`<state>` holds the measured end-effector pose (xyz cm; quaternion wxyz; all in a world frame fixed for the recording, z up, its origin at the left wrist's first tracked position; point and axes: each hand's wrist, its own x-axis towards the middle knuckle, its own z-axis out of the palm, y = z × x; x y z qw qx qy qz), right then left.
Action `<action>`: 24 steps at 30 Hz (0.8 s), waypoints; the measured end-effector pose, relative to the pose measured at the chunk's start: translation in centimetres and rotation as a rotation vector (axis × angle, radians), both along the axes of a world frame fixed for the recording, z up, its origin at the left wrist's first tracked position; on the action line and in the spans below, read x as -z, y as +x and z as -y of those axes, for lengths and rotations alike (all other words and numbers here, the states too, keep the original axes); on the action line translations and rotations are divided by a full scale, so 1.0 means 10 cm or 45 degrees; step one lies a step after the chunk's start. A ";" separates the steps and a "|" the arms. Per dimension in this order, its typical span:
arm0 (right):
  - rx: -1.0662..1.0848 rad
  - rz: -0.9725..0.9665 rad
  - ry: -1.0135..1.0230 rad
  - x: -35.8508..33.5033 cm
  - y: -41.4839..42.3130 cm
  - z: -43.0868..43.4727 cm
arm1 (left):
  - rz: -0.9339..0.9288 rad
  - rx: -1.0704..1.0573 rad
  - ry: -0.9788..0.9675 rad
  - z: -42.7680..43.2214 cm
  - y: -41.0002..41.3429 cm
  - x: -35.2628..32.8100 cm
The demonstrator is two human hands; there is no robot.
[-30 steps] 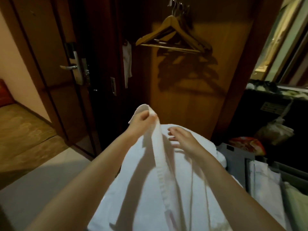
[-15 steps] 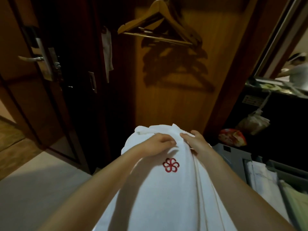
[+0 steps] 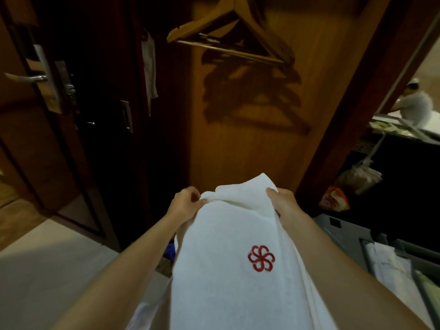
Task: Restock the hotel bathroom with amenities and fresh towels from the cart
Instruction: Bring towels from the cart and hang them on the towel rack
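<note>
towel [image 3: 233,246]: white, runs from the near edge of view out to both hands, held up in the air. Probably pulled flat to fold or check before it goes to the bathroom.
logo [image 3: 261,258]: red flower emblem on the towel's top face, right of its middle. Faces up, likely so the fold keeps it showing.
left hand [image 3: 184,204]: at the towel's far-left corner, fingers curled, pinching the bunched edge.
right hand [image 3: 284,203]: at the towel's far-right corner, thumb on top, fingers wrapped under the edge, firm grip. Corners held apart keep the cloth taut.
floor [image 3: 47,270]: pale, left of and below the towel.
cart [image 3: 342,234]: grey bin just right of the towel, kept close for short reaches.
linens [image 3: 385,265]: pale, folded, in the cart right of the towel.
snack bag [image 3: 334,198]: red-orange, right of the towel's far edge, beyond the bin.
wooden panel [image 3: 238,139]: straight beyond the towel.
hangers [image 3: 228,32]: wooden, high above the towel's far edge.
door handle [image 3: 26,78]: metal lever, far left of the towel.
step: towel not yet in the bathroom, my guess.
</note>
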<state>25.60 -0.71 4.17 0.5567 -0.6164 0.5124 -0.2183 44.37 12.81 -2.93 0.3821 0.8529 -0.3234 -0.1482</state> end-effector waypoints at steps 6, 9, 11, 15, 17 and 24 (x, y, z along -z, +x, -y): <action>0.124 0.107 0.147 0.04 -0.03 0.11 | -0.021 0.192 -0.059 0.07 0.23 -0.08; 0.127 0.156 0.171 0.04 -0.04 0.16 | -0.158 0.171 -0.158 0.16 0.36 -0.14; 0.111 0.150 0.170 0.04 -0.04 0.20 | -0.241 0.109 -0.199 0.25 0.40 -0.17; 0.120 0.125 0.164 0.05 -0.05 0.29 | -0.332 0.058 -0.254 0.47 0.43 -0.28; 0.157 0.079 0.160 0.11 -0.07 0.34 | -0.326 0.046 -0.264 0.58 0.46 -0.32; 0.099 -0.153 0.196 0.34 -0.24 0.38 | -0.431 -0.051 -0.029 0.65 0.35 -0.08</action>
